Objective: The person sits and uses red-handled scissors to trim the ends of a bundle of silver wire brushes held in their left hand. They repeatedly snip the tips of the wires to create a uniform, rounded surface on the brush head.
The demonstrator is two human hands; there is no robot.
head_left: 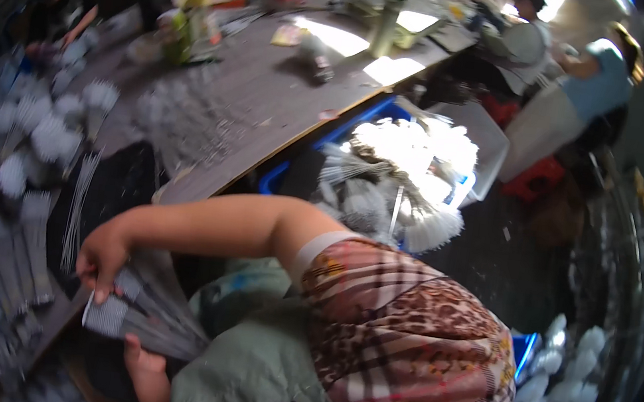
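A bundle of thin grey rods (108, 315) with pale, even ends lies at a slant in front of me, at the lower left. Over its top end bends my right hand (102, 253), reached across from the right, its fingers closed at the bundle's end. My left hand (145, 362) is at the lower edge of the same bundle, thumb up and closed against it; its other fingers are partly hidden. Several loose thin rods (80, 207) lie on a dark cloth-like surface (122, 180) just beyond my right hand.
Piled bundles with white ends (53, 132) stand along the left. A long table (271, 90) carries scattered rods and bags. A blue crate (356, 121) full of bundles stands beyond my arm; more white bundles (555, 398) are at lower right. Three people work at the far side.
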